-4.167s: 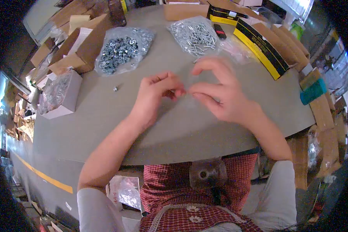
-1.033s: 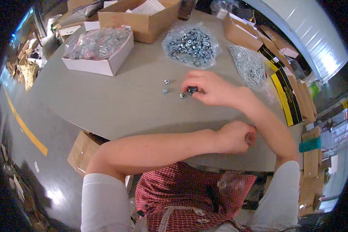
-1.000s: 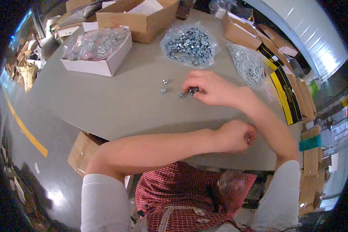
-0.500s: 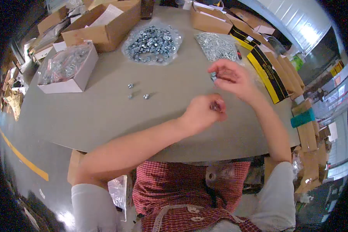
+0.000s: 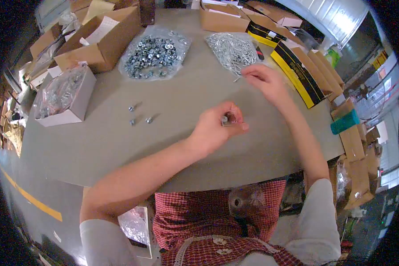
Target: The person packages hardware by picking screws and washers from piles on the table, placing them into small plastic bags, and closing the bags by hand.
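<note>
My left hand is curled around what looks like a small clear plastic bag, with a metal piece showing at its mouth. My right hand is at the near edge of a clear bag of screws. Its thumb and fingertips are pinched together, and a thin silver screw pokes out at them. Left of my hands lie three loose flanged nuts on the grey table. Farther back, an opened clear bag holds many more such nuts.
A white box with bagged hardware stands at the left, a cardboard box behind it. Black-and-yellow boxes line the right side, near a teal roll. The table's front edge curves before my lap.
The view has shifted. My right hand has gone from above my left hand to the screw bag; the nut it held no longer shows there. A metal piece now shows in my left hand.
</note>
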`<state>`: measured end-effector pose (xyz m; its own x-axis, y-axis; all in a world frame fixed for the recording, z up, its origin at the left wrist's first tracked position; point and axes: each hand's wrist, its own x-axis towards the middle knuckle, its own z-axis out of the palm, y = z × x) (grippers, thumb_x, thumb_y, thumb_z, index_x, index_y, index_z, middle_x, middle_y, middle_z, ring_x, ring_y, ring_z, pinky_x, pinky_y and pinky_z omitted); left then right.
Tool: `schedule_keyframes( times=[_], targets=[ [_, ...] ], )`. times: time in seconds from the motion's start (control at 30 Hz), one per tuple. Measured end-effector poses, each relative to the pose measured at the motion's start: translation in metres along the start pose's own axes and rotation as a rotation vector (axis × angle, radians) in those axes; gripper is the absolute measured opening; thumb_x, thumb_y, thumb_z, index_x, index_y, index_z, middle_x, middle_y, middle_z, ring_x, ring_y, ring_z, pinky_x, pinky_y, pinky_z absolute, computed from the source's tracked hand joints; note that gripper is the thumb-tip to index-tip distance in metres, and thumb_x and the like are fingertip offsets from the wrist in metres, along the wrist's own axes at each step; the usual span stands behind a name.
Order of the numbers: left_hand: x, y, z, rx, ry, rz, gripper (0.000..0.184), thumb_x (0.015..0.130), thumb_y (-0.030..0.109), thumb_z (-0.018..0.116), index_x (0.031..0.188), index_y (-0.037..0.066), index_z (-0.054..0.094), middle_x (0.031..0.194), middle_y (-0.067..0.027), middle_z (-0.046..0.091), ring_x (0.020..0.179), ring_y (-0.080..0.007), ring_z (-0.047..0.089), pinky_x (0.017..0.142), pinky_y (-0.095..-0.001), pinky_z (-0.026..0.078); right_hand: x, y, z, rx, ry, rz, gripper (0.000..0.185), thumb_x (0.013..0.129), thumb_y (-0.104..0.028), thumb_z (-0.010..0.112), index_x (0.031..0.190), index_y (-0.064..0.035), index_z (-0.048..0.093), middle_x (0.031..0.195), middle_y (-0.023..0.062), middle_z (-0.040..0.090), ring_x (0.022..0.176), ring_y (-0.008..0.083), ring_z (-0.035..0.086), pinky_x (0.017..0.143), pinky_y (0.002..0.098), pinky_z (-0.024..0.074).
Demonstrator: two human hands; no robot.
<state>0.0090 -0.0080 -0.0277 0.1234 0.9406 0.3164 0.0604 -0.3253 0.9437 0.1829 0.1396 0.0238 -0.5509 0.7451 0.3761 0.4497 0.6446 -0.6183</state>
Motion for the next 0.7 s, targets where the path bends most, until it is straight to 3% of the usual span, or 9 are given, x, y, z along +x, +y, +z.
schedule_keyframes(
  times=[0.13, 0.23, 0.33, 0.43, 0.53, 0.67, 0.7],
  targets=[
    [0.002, -0.004, -0.001, 0.059, -0.02, 0.038, 0.018, 0.075, 0.011, 0.077, 0.077, 0.008, 0.059, 0.079, -0.0005, 0.06, 0.074, -0.0106, 0.055, 0.07, -0.0267, 0.046, 0.049, 0.048, 0.016, -0.64, -0.038, -0.097, 0.02, 0.082, -0.019, 0.062, 0.091, -0.0014, 0.066, 0.094, 0.0193, 0.066, 0.089, 0.0349, 0.064, 0.081, 0.0427, 0.0506],
    [0.001, -0.005, -0.003, 0.055, -0.053, 0.023, 0.017, 0.075, 0.011, 0.077, 0.079, 0.008, 0.06, 0.08, -0.0016, 0.061, 0.074, -0.0112, 0.056, 0.069, -0.0276, 0.047, 0.053, 0.05, 0.027, -0.773, -0.15, -0.154, 0.016, 0.078, -0.015, 0.061, 0.086, -0.0014, 0.064, 0.088, 0.0207, 0.064, 0.087, 0.0376, 0.062, 0.078, 0.0469, 0.0492],
    [-0.002, -0.006, -0.004, 0.086, -0.083, 0.029, 0.017, 0.076, 0.011, 0.076, 0.081, 0.007, 0.061, 0.079, -0.0023, 0.062, 0.074, -0.012, 0.058, 0.069, -0.0287, 0.049, 0.047, 0.035, 0.021, -0.69, -0.216, -0.154, 0.013, 0.079, -0.01, 0.063, 0.089, -0.002, 0.062, 0.085, 0.0171, 0.062, 0.083, 0.0351, 0.061, 0.075, 0.044, 0.048],
    [-0.004, -0.004, -0.003, 0.117, -0.107, 0.011, 0.017, 0.076, 0.013, 0.076, 0.083, 0.007, 0.061, 0.077, -0.0029, 0.063, 0.073, -0.0127, 0.06, 0.069, -0.0292, 0.049, 0.046, 0.039, 0.016, -0.608, -0.285, -0.168, 0.015, 0.077, -0.013, 0.061, 0.088, -0.0037, 0.066, 0.085, 0.0191, 0.063, 0.084, 0.0369, 0.061, 0.075, 0.0463, 0.049],
    [-0.004, -0.002, -0.003, 0.139, -0.105, 0.022, 0.018, 0.077, 0.014, 0.076, 0.084, 0.006, 0.061, 0.077, -0.0036, 0.064, 0.072, -0.013, 0.06, 0.069, -0.0294, 0.05, 0.038, 0.04, 0.015, -0.584, -0.229, -0.297, 0.013, 0.079, -0.013, 0.061, 0.088, -0.0056, 0.066, 0.083, 0.0171, 0.063, 0.084, 0.036, 0.062, 0.074, 0.0449, 0.0494],
    [-0.002, -0.001, -0.002, 0.122, -0.097, 0.012, 0.021, 0.072, 0.016, 0.077, 0.08, 0.005, 0.061, 0.076, -0.0098, 0.063, 0.072, -0.0215, 0.061, 0.069, -0.0348, 0.049, 0.025, 0.024, -0.004, -0.369, -0.134, -0.127, 0.014, 0.08, -0.011, 0.061, 0.092, -0.0048, 0.065, 0.088, 0.0154, 0.064, 0.086, 0.0337, 0.063, 0.075, 0.0416, 0.0499],
    [-0.002, -0.002, -0.001, 0.137, -0.101, 0.023, 0.02, 0.073, 0.016, 0.076, 0.081, 0.006, 0.061, 0.077, -0.0078, 0.064, 0.072, -0.0187, 0.061, 0.069, -0.0331, 0.049, 0.021, 0.015, -0.012, -0.384, -0.164, -0.098, 0.018, 0.079, -0.01, 0.062, 0.096, -0.0052, 0.065, 0.092, 0.0146, 0.065, 0.087, 0.0324, 0.063, 0.075, 0.0396, 0.0498]
  ],
)
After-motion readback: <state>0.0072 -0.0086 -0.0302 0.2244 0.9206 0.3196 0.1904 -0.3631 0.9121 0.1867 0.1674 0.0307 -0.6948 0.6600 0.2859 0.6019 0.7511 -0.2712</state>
